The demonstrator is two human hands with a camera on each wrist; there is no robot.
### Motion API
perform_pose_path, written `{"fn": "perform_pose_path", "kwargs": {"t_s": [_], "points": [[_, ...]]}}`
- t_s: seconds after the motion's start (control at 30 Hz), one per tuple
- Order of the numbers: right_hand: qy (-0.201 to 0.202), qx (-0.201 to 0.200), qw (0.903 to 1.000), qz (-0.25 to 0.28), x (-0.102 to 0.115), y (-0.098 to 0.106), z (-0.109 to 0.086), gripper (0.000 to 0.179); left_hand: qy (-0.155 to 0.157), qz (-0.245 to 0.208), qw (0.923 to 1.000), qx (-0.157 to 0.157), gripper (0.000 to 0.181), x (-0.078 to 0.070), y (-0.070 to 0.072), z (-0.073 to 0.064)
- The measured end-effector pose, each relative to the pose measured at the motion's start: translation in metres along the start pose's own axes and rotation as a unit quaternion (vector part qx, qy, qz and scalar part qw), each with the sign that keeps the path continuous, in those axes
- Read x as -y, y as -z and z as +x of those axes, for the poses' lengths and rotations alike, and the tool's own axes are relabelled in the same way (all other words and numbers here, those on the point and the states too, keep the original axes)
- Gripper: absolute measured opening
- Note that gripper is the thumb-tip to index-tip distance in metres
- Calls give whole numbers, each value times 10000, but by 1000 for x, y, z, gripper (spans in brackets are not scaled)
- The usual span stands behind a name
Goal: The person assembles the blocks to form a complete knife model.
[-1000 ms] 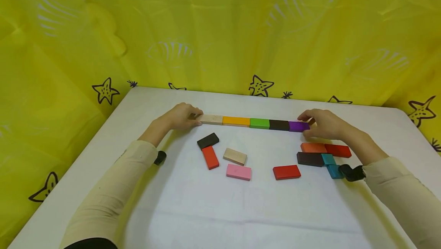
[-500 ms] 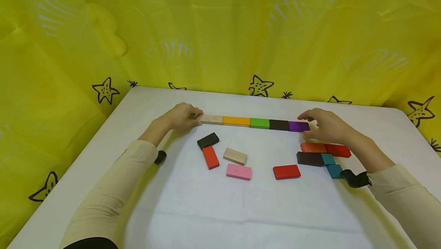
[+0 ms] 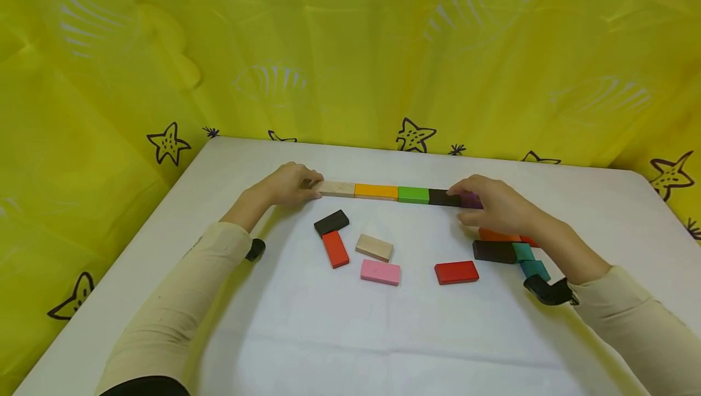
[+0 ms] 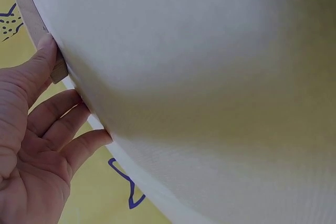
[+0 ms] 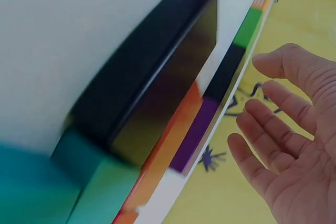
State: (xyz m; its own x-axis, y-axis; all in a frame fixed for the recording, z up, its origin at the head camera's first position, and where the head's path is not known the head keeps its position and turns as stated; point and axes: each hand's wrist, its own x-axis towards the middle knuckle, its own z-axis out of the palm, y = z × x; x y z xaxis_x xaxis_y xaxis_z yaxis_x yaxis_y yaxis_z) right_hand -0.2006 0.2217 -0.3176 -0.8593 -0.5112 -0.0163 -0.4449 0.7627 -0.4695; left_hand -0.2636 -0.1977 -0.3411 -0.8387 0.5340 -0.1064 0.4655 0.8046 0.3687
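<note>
Left hand (image 3: 290,185): thumb and fingertip pinch the outer end of the plain wood block (image 3: 336,189); remaining fingers rest along the table edge side, per the left wrist view. Right hand (image 3: 495,204): fingers spread and loosely bent, gripping nothing we can see; it hovers by the purple block (image 3: 473,201), partly hiding it in the head view. Contact there: we can't confirm.

Between our hands: one row, end to end, left to right: plain wood, orange block (image 3: 376,191), green block (image 3: 413,194), black block (image 3: 444,198), purple. Looks straight.

We read the step as truing up the row, left end held as the stop. Next move, our call: light inward push on the purple end, or fetch another block for that end; either way keep the left end steady, since a hard push could buckle the line.

Nearer us: pink block (image 3: 380,272) with a second wood block (image 3: 375,247) just beside; lone red block (image 3: 457,272). Under the right forearm: dark block (image 3: 494,251) touching a teal block (image 3: 523,252). All on the white table (image 3: 328,335), yellow cloth (image 3: 350,49) behind.
</note>
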Motion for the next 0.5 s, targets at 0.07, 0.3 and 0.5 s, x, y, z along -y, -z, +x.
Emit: {"fn": "perform_pose_path", "kwargs": {"t_s": [0.07, 0.3, 0.5], "points": [[66, 13, 10000, 59, 5, -3, 2, 43, 18, -18, 10000, 2, 40, -1, 0, 0], [344, 140, 9990, 251, 25, -17, 7, 42, -99, 20, 9999, -33, 36, 0, 1, 0], [570, 371, 9973, 284, 45, -32, 11, 40, -154, 26, 9999, -46, 34, 1, 1, 0]]}}
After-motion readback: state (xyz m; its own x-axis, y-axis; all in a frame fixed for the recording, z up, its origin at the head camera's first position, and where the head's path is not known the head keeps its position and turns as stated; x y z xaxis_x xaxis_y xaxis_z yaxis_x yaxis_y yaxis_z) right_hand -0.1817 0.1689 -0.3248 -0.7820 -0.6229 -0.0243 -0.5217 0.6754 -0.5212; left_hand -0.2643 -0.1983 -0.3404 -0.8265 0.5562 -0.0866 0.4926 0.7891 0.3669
